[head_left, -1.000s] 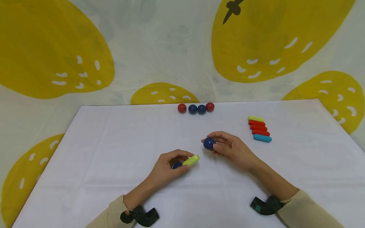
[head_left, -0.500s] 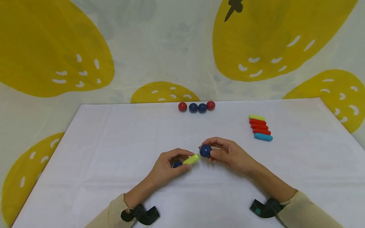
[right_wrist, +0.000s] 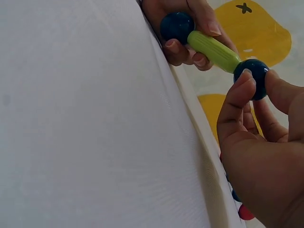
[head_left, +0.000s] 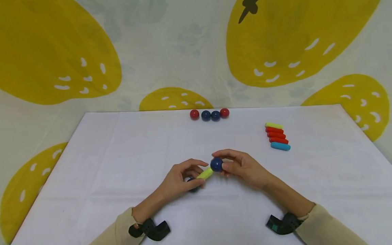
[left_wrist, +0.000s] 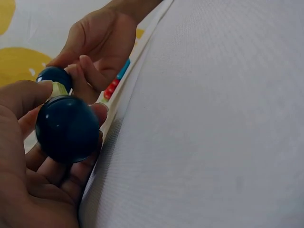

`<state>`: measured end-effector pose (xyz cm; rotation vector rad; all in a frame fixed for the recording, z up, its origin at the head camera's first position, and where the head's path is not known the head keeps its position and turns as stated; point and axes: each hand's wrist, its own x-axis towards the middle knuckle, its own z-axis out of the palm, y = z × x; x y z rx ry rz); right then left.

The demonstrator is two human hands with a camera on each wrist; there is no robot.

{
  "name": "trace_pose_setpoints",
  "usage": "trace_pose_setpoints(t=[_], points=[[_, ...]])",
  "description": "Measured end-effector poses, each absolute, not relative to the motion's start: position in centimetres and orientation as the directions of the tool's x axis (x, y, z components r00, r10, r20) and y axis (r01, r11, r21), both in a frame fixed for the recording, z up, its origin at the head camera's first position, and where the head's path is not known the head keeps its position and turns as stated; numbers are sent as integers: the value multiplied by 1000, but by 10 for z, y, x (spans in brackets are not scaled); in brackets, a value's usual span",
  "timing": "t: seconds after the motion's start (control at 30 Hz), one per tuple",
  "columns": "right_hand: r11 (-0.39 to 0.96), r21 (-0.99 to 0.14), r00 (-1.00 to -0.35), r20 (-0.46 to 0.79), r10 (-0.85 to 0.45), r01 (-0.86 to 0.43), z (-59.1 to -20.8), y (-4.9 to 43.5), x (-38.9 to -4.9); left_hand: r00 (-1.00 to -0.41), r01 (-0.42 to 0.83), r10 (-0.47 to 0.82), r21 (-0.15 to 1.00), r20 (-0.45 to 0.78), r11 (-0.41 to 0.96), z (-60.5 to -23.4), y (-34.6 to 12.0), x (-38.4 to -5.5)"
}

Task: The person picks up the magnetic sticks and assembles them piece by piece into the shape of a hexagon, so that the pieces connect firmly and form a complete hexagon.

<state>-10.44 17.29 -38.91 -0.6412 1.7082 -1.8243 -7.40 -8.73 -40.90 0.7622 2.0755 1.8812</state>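
My left hand (head_left: 179, 177) grips a yellow-green ribbed rod (right_wrist: 214, 51) between thumb and fingers. One dark blue ball (left_wrist: 67, 129) sits on the rod's near end, close to the left palm. Thumb and fingertips of my right hand (head_left: 245, 168) pinch a second dark blue ball (head_left: 216, 164). That ball is right at the rod's other end, in line with it, so rod and both balls form a dumbbell shape in the right wrist view. Both hands are over the middle of the white table.
Two red balls and two blue balls (head_left: 206, 115) stand in a row at the table's (head_left: 122, 146) back edge. Right of them lies a stack of rods: one yellow-green rod (head_left: 274, 125), several red rods (head_left: 276, 135) and one blue rod (head_left: 280, 146). A patterned cloth (head_left: 183, 51) hangs behind.
My right hand has moved left and slightly down, bringing its blue ball to the rod's free end. The left hand stays in place, while its blue ball has shifted slightly downward.
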Motion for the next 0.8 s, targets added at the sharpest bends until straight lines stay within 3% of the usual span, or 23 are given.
trace_pose_setpoints(t=[0.2,0.37,0.6,0.8], points=[[3,-997,-751,-61,-657,78,-392,168,-102,-854,129,513,991,88,44,-407,-86,-74],[40,-996,-767,-88,-636,80,-392,163,-99,-873,31,485,999,44,-35,-406,-80,-69],[95,-992,-785,-121,-607,79,-388,160,-95,-900,53,427,994,88,-92,-406,-75,-64],[51,-996,-788,-89,-610,73,-388,157,-94,-912,50,403,995,80,-83,-407,-74,-64]])
